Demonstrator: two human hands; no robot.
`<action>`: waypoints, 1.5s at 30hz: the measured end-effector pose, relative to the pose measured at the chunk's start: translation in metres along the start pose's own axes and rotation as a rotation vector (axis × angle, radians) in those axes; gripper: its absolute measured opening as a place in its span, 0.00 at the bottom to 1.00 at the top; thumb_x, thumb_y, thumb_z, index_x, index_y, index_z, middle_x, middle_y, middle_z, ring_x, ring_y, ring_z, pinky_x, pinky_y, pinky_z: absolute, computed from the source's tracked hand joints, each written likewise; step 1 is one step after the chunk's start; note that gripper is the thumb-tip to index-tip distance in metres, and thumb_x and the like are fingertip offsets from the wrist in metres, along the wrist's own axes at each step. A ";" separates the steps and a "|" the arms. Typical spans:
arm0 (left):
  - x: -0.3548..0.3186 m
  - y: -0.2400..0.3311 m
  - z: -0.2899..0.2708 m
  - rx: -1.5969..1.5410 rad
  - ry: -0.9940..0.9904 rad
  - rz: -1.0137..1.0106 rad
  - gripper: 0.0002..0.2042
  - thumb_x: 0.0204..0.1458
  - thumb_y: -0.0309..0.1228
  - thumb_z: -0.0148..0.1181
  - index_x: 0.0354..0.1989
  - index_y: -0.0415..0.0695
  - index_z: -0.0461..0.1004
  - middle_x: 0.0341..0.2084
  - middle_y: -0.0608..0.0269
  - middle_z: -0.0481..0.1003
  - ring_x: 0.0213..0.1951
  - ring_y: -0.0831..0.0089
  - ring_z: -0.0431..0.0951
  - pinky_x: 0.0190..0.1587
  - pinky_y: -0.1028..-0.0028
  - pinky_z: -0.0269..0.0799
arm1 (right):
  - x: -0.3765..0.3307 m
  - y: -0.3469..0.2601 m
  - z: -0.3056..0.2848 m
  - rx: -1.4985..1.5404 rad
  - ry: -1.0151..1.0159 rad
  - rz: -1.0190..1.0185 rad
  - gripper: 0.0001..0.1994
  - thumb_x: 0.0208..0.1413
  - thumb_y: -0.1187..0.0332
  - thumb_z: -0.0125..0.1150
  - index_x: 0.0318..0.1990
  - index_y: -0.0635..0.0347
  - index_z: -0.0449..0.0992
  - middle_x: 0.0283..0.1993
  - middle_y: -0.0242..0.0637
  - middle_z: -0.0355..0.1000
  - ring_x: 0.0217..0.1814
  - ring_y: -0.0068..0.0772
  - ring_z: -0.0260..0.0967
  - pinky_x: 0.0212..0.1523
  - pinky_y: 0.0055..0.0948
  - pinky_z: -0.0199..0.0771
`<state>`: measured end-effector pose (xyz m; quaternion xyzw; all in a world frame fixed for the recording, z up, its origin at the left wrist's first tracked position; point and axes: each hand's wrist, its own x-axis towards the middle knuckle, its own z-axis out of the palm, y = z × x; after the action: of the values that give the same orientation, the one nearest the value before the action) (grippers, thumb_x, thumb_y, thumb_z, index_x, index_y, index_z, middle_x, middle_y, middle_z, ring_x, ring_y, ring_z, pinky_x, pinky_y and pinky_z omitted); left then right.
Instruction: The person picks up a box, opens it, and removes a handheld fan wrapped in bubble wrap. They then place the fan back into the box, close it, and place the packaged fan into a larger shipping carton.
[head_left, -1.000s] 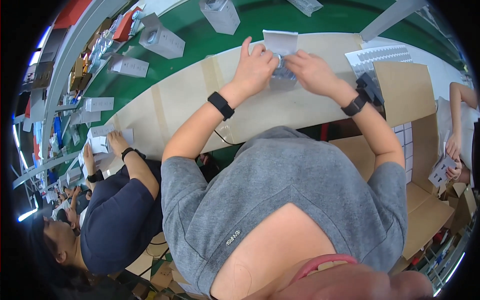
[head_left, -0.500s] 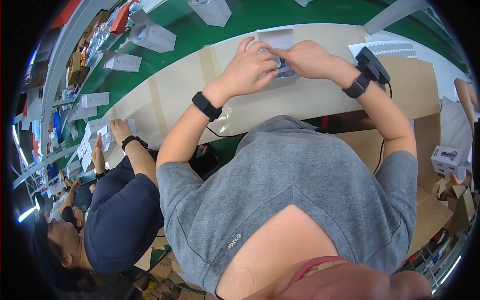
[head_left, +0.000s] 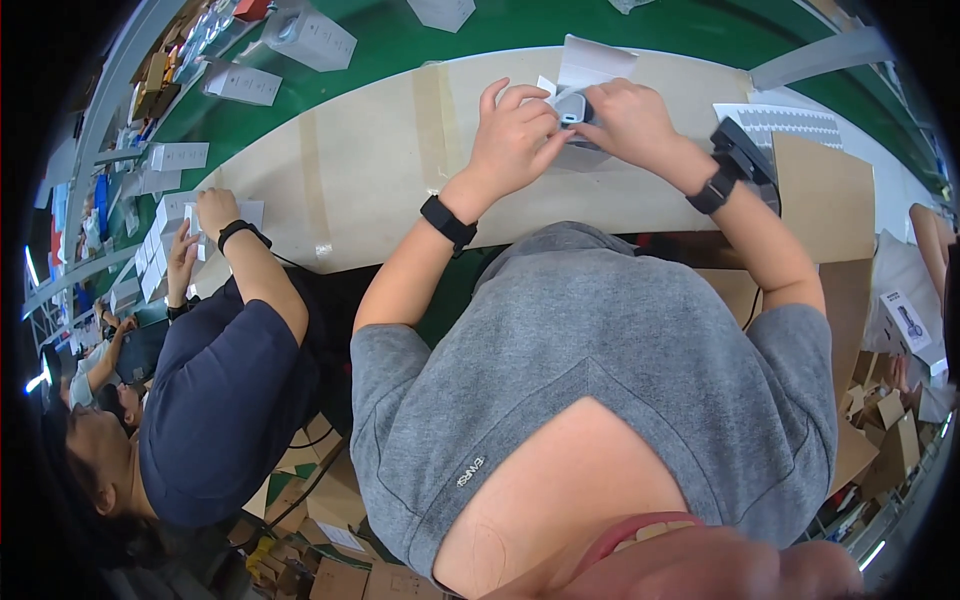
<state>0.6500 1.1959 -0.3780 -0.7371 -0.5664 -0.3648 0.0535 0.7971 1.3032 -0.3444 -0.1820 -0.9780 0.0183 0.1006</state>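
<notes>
1. seen from above, a person in a grey t-shirt (head_left: 600, 370) leans over a pale cardboard-covered tabletop (head_left: 380, 160).
2. the left hand (head_left: 512, 140) and right hand (head_left: 628, 122) meet at the far edge, fingers (head_left: 545, 118) pinching a small grey and white object (head_left: 572, 107) between them.
3. both wrists wear black bands.
4. a white paper sheet (head_left: 592, 62) lies just beyond the hands.
5. a black device (head_left: 742, 152) sits just beside the right wrist.
6. white boxes (head_left: 312, 38) rest on a green belt (head_left: 480, 35) behind the tabletop.
7. to the left, a co-worker in a dark blue shirt (head_left: 225, 400) handles small white boxes (head_left: 160, 235).
</notes>
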 end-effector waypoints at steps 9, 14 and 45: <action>0.063 0.005 0.006 -0.033 0.018 -0.108 0.26 0.32 0.33 0.64 0.45 0.45 0.67 0.40 0.55 0.67 0.50 0.57 0.61 0.54 0.57 0.52 | -0.007 0.030 -0.011 -0.010 -0.092 0.034 0.14 0.30 0.60 0.66 0.22 0.61 0.75 0.29 0.38 0.69 0.39 0.39 0.64 0.37 0.34 0.67; 0.034 -0.032 0.038 -0.715 -0.220 -0.432 0.43 0.32 0.28 0.64 0.59 0.35 0.45 0.57 0.49 0.54 0.60 0.57 0.52 0.60 0.65 0.50 | -0.006 0.037 0.012 0.045 -0.120 -0.090 0.08 0.29 0.64 0.63 0.17 0.59 0.74 0.20 0.40 0.69 0.31 0.41 0.66 0.33 0.37 0.68; 0.025 0.020 0.068 -0.969 -0.384 -0.374 0.27 0.49 0.37 0.49 0.56 0.37 0.54 0.54 0.48 0.57 0.56 0.56 0.56 0.58 0.65 0.50 | -0.057 -0.002 0.002 0.297 -0.122 0.218 0.10 0.32 0.63 0.58 0.22 0.59 0.75 0.23 0.43 0.72 0.27 0.44 0.70 0.28 0.36 0.69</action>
<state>0.7022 1.2423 -0.4057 -0.6175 -0.4547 -0.4461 -0.4615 0.8482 1.2803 -0.3568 -0.2686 -0.9433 0.1841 0.0645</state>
